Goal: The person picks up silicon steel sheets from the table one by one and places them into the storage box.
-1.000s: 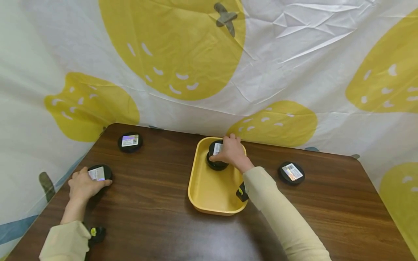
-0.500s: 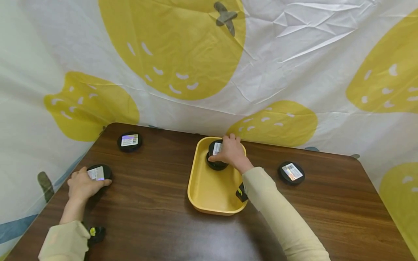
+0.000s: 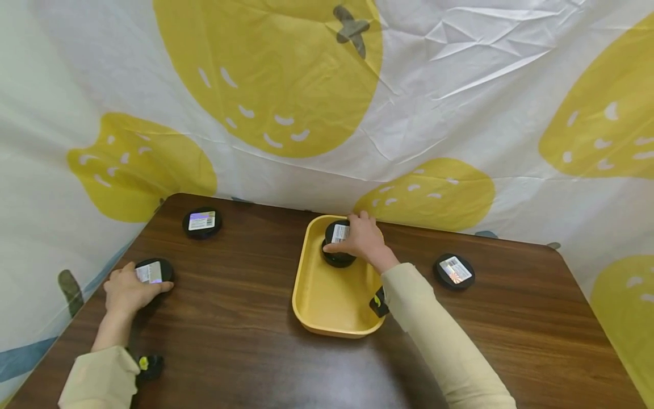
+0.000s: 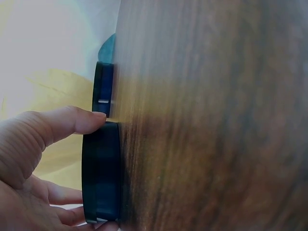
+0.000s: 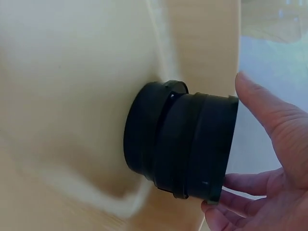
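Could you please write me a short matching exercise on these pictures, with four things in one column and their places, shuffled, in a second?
Things
1. left hand
2. right hand
3. yellow tray
4. patterned cloth

Places
A. under and around a stack of black containers
B. behind the table
C. at a labelled black container on the tabletop, outside any tray
D. over the tray, at the top of the stack

Right pairs: 1-C, 2-D, 3-A, 4-B.
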